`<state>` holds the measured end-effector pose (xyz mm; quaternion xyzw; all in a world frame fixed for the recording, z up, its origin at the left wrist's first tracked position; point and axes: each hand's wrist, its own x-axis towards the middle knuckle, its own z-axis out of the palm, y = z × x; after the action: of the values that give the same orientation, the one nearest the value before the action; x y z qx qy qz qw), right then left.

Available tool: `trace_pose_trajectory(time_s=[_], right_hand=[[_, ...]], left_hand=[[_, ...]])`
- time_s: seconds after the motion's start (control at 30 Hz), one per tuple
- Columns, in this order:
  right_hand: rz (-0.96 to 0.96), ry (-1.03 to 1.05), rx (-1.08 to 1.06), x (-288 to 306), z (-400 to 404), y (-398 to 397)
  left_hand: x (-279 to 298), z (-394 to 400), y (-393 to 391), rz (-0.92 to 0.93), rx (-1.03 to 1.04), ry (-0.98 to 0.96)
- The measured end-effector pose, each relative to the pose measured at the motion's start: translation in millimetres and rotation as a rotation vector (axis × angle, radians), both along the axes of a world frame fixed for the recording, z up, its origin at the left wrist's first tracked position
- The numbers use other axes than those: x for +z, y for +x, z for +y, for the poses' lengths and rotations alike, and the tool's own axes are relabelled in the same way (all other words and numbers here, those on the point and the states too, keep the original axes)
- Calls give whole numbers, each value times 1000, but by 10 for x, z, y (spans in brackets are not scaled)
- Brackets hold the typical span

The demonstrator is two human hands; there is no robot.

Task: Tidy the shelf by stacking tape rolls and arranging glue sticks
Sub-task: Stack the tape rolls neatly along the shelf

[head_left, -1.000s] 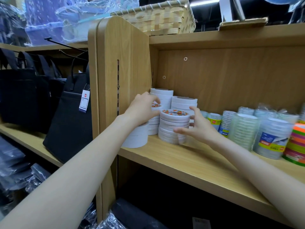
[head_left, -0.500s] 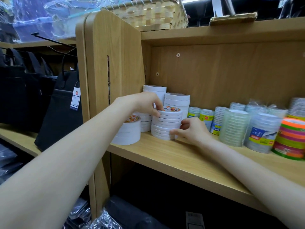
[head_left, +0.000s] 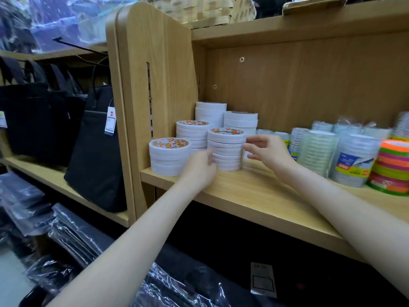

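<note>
We see a shelf [head_left: 261,196] of pale wood-grain laminate, smooth and matt. The white tape rolls [head_left: 226,151] look papery and dull, the clear tape rolls [head_left: 317,151] glossy plastic. A basket [head_left: 208,9] above is woven cane; the black bags [head_left: 95,151] are matt cloth; crinkled plastic wrap [head_left: 177,286] shines below.

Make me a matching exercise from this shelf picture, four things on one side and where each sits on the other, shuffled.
Things:
1. short stack of white tape rolls
2. neon orange and green tape stack
3. black tote bag with a paper tag
4. woven bamboo basket

Places:
A. far right of the shelf
B. on top of the unit
C. at the shelf's left front corner
D. on the neighbouring left shelf

Pairs: 1-C, 2-A, 3-D, 4-B
</note>
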<state>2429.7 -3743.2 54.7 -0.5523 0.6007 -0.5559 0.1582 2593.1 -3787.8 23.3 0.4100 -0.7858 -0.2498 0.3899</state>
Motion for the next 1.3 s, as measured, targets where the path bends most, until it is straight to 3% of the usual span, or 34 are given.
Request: trace_pose_trajectory(time_s=[0.13, 0.43, 0.6, 0.77, 0.87, 0.93, 1.0, 1.1, 1.2, 1.3], right_hand=[[-25, 5, -10, -66, -9, 3], [125, -14, -185, -87, -72, 37], [53, -34, -97, -41, -73, 62], [72, -75, -29, -31, -97, 108], [31, -14, -15, -39, -136, 46], [-16, 132, -15, -71, -147, -1], [131, 264, -41, -136, -148, -33], [364, 234, -138, -197, -142, 3], [445, 239, -131, -152, -139, -7], [200, 155, -121, 57, -131, -173]], left_hand=[[-6, 6, -29, -26, 59, 57], [69, 56, -37, -122, 48, 73], [65, 82, -11, -35, -18, 83], [102, 75, -14, -109, -65, 28], [49, 14, -8, -65, -70, 52], [33, -2, 0, -19, -50, 83], [40, -15, 3, -20, -35, 118], [67, -26, 26, -34, -16, 123], [128, 42, 66, -43, 12, 76], [311, 127, 110, 9, 114, -184]])
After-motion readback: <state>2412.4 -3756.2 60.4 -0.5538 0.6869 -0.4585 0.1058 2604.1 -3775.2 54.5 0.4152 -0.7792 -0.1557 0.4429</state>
